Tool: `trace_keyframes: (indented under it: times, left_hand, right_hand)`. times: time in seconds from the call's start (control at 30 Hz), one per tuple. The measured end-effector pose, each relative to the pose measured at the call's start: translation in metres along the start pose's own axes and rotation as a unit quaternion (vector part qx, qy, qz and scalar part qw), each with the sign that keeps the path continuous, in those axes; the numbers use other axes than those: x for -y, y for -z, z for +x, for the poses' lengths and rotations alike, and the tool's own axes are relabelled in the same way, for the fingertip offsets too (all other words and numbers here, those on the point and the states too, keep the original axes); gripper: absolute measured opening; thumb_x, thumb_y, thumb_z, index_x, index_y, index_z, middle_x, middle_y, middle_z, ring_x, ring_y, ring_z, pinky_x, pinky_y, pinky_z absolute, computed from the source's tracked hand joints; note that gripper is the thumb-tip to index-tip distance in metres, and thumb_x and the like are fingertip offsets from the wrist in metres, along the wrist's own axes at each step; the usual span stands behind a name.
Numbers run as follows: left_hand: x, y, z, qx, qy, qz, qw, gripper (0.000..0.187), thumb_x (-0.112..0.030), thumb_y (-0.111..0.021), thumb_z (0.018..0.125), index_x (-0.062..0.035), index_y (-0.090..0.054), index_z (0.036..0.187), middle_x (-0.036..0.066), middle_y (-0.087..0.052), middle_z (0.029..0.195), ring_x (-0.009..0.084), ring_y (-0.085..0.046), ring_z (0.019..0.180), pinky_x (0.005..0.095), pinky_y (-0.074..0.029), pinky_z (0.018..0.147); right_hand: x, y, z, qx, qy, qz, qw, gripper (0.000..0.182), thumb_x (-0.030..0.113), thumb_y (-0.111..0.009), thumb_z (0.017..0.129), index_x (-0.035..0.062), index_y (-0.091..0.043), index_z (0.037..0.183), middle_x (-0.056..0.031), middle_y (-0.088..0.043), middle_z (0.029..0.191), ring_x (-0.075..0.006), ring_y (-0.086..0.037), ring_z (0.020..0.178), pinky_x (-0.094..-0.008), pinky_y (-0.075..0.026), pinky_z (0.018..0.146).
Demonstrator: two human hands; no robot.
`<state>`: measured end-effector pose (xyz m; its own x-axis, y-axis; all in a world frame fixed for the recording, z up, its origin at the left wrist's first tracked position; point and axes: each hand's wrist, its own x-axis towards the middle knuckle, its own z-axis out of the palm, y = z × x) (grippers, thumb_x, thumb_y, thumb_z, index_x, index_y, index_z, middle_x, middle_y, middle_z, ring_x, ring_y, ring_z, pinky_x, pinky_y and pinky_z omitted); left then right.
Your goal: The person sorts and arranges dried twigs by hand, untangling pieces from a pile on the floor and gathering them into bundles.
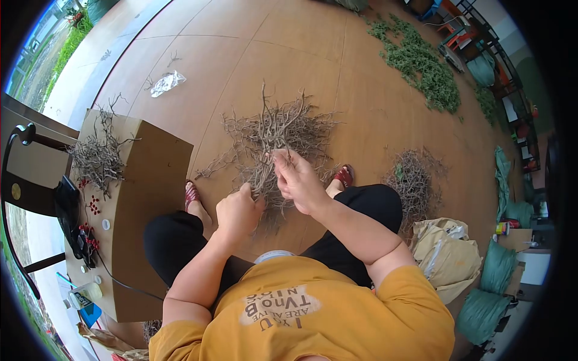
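Nearest is the seated person's mustard T-shirt (355, 322), its printed lettering upside down to the viewer. Beyond it, both bare hands meet a bundle of dry, branching twigs (263, 175) between the knees. The left hand (238, 210) is curled closed on the lower stems; the right hand (298, 182), a little higher, pinches the twigs between thumb and fingers. The hands are apart from each other. Just past them, a larger twig pile (301, 126) spreads on the brown floor (289, 45). To the left, a cardboard box (153, 222) bears another twig tangle (99, 159) and red berry sprigs (92, 236). To the right lie a tan sack (445, 256) and a rounded twig heap (412, 183). Farther off are a crumpled silvery wrapper (167, 84) (foil or plastic, I cannot tell) and scattered green leafy sprigs (421, 66).
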<state>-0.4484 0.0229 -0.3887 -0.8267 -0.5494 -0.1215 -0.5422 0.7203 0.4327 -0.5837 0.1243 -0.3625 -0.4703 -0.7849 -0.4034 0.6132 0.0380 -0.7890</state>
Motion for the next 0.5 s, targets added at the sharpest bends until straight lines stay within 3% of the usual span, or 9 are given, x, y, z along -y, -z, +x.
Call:
trace_keyframes:
  times: [0.13, 0.17, 0.27, 0.3, 0.33, 0.37, 0.4, 0.43, 0.5]
  left_hand:
    - [0.000, -0.002, 0.000, -0.001, -0.029, 0.079, 0.996, 0.031, -0.035, -0.064, 0.080, -0.0065, -0.053, 0.077, 0.012, -0.064, 0.063, 0.0277, -0.064, 0.057, 0.0392, -0.050, 0.054]
    - [-0.002, -0.003, 0.000, 0.006, -0.030, 0.088, 0.996, 0.030, -0.035, -0.063, 0.080, -0.0068, -0.053, 0.076, 0.012, -0.064, 0.062, 0.0271, -0.064, 0.056, 0.0385, -0.050, 0.054]
    - [-0.006, 0.005, 0.002, 0.042, -0.044, 0.096, 0.994, 0.031, -0.036, -0.062, 0.082, -0.0065, -0.054, 0.078, 0.012, -0.063, 0.061, 0.0280, -0.064, 0.057, 0.0387, -0.050, 0.056]
    - [-0.005, 0.006, 0.000, 0.060, -0.052, 0.095, 0.992, 0.031, -0.036, -0.061, 0.083, -0.0062, -0.055, 0.078, 0.012, -0.063, 0.061, 0.0288, -0.064, 0.058, 0.0392, -0.051, 0.058]
    - [0.002, 0.006, -0.004, 0.075, -0.048, 0.099, 0.991, 0.032, -0.036, -0.060, 0.084, -0.0053, -0.055, 0.078, 0.013, -0.063, 0.062, 0.0298, -0.064, 0.061, 0.0398, -0.050, 0.059]
    - [0.014, 0.007, -0.008, 0.089, -0.044, 0.102, 0.990, 0.033, -0.036, -0.059, 0.085, -0.0045, -0.056, 0.078, 0.014, -0.063, 0.063, 0.0309, -0.065, 0.063, 0.0404, -0.050, 0.061]
    - [0.027, 0.009, -0.013, 0.103, -0.038, 0.104, 0.988, 0.034, -0.036, -0.058, 0.086, -0.0037, -0.057, 0.077, 0.015, -0.063, 0.063, 0.0319, -0.065, 0.065, 0.0410, -0.050, 0.063]
    - [0.040, 0.009, -0.019, 0.068, -0.015, 0.068, 0.995, 0.037, -0.037, -0.059, 0.086, -0.0012, -0.058, 0.078, 0.016, -0.061, 0.062, 0.0304, -0.064, 0.064, 0.0389, -0.049, 0.061]
    - [0.065, 0.010, -0.024, 0.031, 0.048, -0.052, 0.997, 0.037, -0.035, -0.059, 0.087, 0.0014, -0.060, 0.080, 0.019, -0.060, 0.064, 0.0306, -0.063, 0.063, 0.0389, -0.047, 0.060]
  right_hand:
    - [-0.004, 0.009, 0.004, -0.035, -0.074, 0.072, 0.994, 0.024, 0.036, -0.051, 0.095, 0.0122, -0.054, 0.099, 0.0016, -0.053, 0.077, -0.0086, -0.051, 0.060, -0.0235, -0.044, 0.052]
    - [-0.018, 0.023, 0.009, 0.002, -0.024, 0.104, 0.994, 0.026, 0.035, -0.049, 0.096, 0.0103, -0.054, 0.098, -0.0024, -0.059, 0.083, -0.0142, -0.059, 0.073, -0.0312, -0.052, 0.067]
    - [-0.018, 0.039, 0.004, -0.070, -0.017, 0.077, 0.994, 0.025, 0.034, -0.046, 0.097, 0.0098, -0.054, 0.097, -0.0051, -0.060, 0.086, -0.0171, -0.063, 0.075, -0.0356, -0.055, 0.068]
    - [-0.021, 0.051, 0.006, -0.076, 0.038, 0.020, 0.996, 0.025, 0.032, -0.044, 0.098, 0.0089, -0.051, 0.091, -0.0073, -0.061, 0.083, -0.0213, -0.065, 0.076, -0.0409, -0.056, 0.068]
    - [-0.013, 0.069, 0.011, -0.146, 0.066, 0.057, 0.985, 0.028, 0.029, -0.041, 0.099, 0.0075, -0.049, 0.083, -0.0077, -0.056, 0.072, -0.0197, -0.061, 0.069, -0.0391, -0.056, 0.064]
    - [0.001, 0.123, 0.024, -0.271, 0.126, 0.193, 0.934, 0.032, 0.029, -0.039, 0.099, 0.0084, -0.046, 0.076, -0.0077, -0.054, 0.065, -0.0205, -0.059, 0.065, -0.0398, -0.056, 0.064]
    - [0.021, 0.223, 0.032, -0.301, 0.183, 0.353, 0.867, 0.035, 0.030, -0.037, 0.099, 0.0086, -0.045, 0.073, -0.0070, -0.054, 0.064, -0.0208, -0.057, 0.060, -0.0403, -0.056, 0.065]
    - [0.070, 0.249, 0.008, -0.392, 0.261, 0.328, 0.819, 0.038, 0.032, -0.033, 0.100, 0.0077, -0.045, 0.073, -0.0070, -0.053, 0.063, -0.0216, -0.057, 0.060, -0.0411, -0.056, 0.066]
    - [0.129, 0.297, -0.044, -0.404, 0.387, 0.178, 0.810, 0.037, 0.032, -0.030, 0.101, 0.0057, -0.048, 0.082, -0.0073, -0.055, 0.067, -0.0208, -0.058, 0.064, -0.0406, -0.055, 0.066]
